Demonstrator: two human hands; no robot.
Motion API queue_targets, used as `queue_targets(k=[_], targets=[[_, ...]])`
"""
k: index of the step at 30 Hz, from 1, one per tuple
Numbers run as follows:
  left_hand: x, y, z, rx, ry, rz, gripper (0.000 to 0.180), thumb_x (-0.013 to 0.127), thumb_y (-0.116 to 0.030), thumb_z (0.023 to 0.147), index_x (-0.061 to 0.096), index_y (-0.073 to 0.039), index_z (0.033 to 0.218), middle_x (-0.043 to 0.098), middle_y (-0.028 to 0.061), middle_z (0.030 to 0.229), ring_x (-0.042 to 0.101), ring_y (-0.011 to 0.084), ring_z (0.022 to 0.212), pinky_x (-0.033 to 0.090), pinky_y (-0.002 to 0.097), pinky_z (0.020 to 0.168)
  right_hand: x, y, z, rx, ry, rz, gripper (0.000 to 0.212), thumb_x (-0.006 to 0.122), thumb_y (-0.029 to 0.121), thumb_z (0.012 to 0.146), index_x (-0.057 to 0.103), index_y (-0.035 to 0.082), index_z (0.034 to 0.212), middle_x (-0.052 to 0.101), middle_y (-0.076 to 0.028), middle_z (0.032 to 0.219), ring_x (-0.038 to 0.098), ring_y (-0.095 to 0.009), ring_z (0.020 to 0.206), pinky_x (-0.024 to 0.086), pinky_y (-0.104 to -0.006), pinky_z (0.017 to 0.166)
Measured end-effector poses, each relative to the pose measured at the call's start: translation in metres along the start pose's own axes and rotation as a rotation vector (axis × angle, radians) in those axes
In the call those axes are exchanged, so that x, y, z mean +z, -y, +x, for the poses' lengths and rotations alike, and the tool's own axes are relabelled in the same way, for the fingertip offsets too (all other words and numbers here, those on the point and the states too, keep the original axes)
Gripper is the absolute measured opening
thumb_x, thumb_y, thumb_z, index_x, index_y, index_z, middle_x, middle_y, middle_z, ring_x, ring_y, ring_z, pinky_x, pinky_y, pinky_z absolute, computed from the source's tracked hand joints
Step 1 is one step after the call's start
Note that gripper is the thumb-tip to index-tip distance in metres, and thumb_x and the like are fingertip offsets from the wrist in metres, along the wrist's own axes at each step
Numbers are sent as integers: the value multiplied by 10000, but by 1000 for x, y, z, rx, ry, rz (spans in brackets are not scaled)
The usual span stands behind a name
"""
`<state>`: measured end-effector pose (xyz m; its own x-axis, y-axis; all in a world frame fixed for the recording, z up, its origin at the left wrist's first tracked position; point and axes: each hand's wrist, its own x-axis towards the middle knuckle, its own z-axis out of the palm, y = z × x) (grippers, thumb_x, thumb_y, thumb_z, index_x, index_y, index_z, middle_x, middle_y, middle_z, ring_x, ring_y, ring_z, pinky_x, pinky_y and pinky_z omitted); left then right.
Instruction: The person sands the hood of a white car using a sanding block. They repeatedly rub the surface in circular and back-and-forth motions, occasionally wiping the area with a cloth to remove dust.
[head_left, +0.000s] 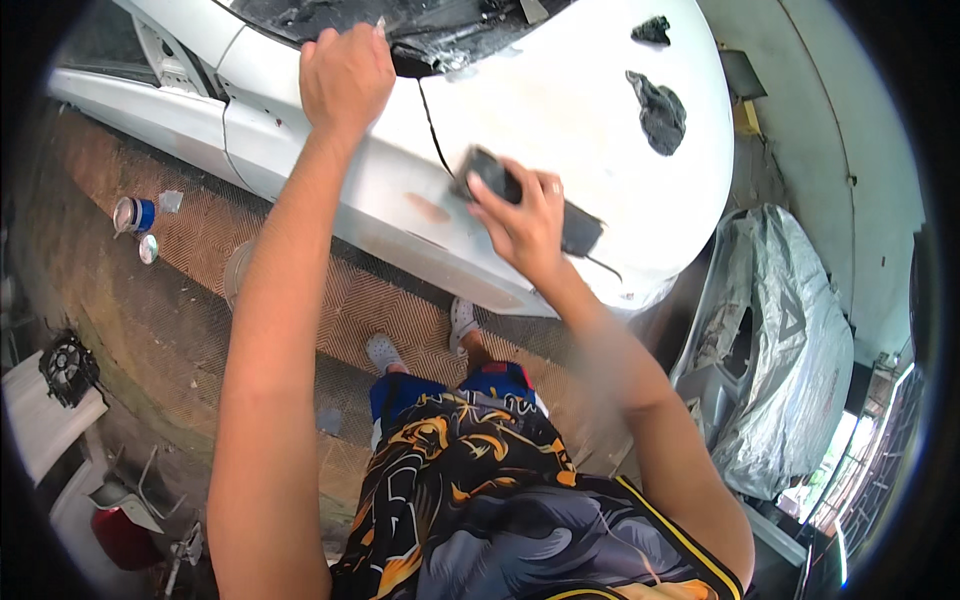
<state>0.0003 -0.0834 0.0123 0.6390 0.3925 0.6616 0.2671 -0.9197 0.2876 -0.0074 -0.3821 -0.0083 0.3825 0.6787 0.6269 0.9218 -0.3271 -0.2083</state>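
A white car body panel (590, 120) stretches across the upper middle of the view, with a dark seam running through it. My right hand (525, 205) is wrapped over a long dark sanding block (583, 232), which lies on the panel across the seam. Motion slightly blurs the block. Just left of it shows a brownish patch (428, 207) on the white paint. My left hand (345, 75) is closed and rests at the panel's upper edge, by the dark windshield area (450, 25). A small pale bit shows at its fingertips; what it holds is hidden.
Two crumpled black pieces (660, 115) lie on the panel. To the right stands something under a silver cover (780, 350), beside a wall. On the patterned floor mat (370, 290) at left are a blue-and-white can (134, 215) and its lid. A black fan (70, 368) sits farther left.
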Motion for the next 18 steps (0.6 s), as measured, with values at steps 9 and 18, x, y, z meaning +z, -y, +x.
queue_targets(k=[9, 18], targets=[[-3, 5, 0, 18, 11, 36, 296, 535, -307, 1030, 699, -105, 889, 657, 108, 746, 623, 308, 806, 450, 459, 796, -3, 2, -10, 109, 18, -34, 457, 863, 276, 743, 776, 311, 1190, 660, -113, 1257, 594, -299, 997, 466, -427, 854], [-6, 16, 0, 64, 14, 93, 327, 514, -293, 1034, 684, -90, 842, 692, 71, 759, 626, 288, 819, 443, 441, 801, 33, -10, 63, 0, -90, 60, 354, 823, 298, 787, 791, 280, 1139, 643, -87, 1172, 552, -321, 928, 445, -436, 782]])
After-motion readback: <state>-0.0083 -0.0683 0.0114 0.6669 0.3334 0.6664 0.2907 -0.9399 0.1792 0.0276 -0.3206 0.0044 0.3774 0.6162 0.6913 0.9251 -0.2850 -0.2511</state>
